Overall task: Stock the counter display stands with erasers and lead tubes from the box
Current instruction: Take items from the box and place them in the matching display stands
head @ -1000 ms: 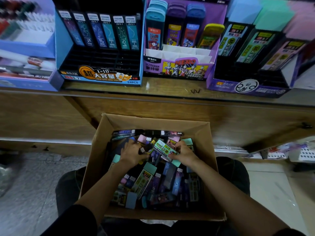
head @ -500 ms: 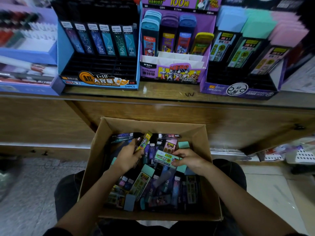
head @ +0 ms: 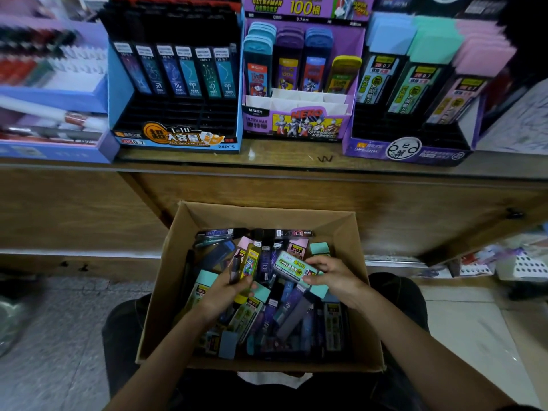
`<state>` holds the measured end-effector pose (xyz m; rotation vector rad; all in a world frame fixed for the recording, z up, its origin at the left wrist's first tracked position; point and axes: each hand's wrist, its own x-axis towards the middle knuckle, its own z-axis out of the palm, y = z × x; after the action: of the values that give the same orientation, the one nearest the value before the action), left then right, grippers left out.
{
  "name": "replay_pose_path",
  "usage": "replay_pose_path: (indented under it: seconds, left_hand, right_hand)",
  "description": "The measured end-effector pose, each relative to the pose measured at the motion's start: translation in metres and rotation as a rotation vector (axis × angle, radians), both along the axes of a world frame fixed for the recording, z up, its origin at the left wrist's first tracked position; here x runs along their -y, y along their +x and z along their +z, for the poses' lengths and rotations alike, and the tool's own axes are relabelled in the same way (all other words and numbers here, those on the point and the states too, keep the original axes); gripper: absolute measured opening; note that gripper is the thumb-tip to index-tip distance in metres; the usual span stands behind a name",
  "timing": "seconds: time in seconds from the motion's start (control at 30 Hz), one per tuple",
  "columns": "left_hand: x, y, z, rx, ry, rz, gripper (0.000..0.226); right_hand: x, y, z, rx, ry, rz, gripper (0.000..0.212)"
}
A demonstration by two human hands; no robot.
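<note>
Your left hand (head: 226, 289) grips a yellow tube (head: 250, 262), right hand (head: 336, 277) pinches a green case (head: 290, 266); a hasty lift could drop either into the box (head: 267, 216) beneath.

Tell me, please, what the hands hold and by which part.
Left hand: yellow lead tube, lower end. Right hand: green lead tube, its right end.

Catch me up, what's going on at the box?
A person is picking through the cardboard box below the counter. The left hand grips a yellow lead tube; the right hand pinches a green-labelled lead tube. Both hands are over the box, away from the display stands.
</note>
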<state>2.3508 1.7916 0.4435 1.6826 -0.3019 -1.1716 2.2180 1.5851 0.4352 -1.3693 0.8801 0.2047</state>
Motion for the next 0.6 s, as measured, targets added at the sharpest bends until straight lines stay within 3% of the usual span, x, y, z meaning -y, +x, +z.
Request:
replay_pose_path:
  seconds: [0.17, 0.3, 0.33, 0.4, 0.47, 0.53, 0.6]
  left_hand:
    - [0.002, -0.008, -0.006, 0.04, 0.059, -0.032, 0.018]
    - [0.012, -0.016, -0.002, -0.119, 0.155, -0.004, 0.021]
    - [0.016, -0.017, 0.0, -0.174, 0.164, 0.014, 0.036]
    - [0.02, -0.018, 0.005, -0.288, 0.125, 0.067, 0.086]
    - [0.02, -0.02, 0.014, -0.303, 0.069, 0.04, 0.112]
    - [0.017, -0.02, 0.015, -0.287, 0.025, -0.03, 0.115]
    - [0.013, -0.017, 0.015, -0.248, -0.052, -0.142, 0.097]
  right_hand:
    - [0.01, 0.003, 0.028, 0.121, 0.108, -0.11, 0.043]
    - [0.011, 0.008, 0.048, 0.223, 0.189, -0.154, 0.036]
    - [0.01, 0.01, 0.052, 0.232, 0.183, -0.155, 0.037]
    - [0.007, 0.014, 0.058, 0.24, 0.161, -0.137, 0.04]
    - [0.004, 0.017, 0.064, 0.255, 0.15, -0.125, 0.038]
    - [0.0, 0.019, 0.07, 0.267, 0.134, -0.106, 0.034]
    - [-0.004, 0.022, 0.076, 0.279, 0.115, -0.078, 0.033]
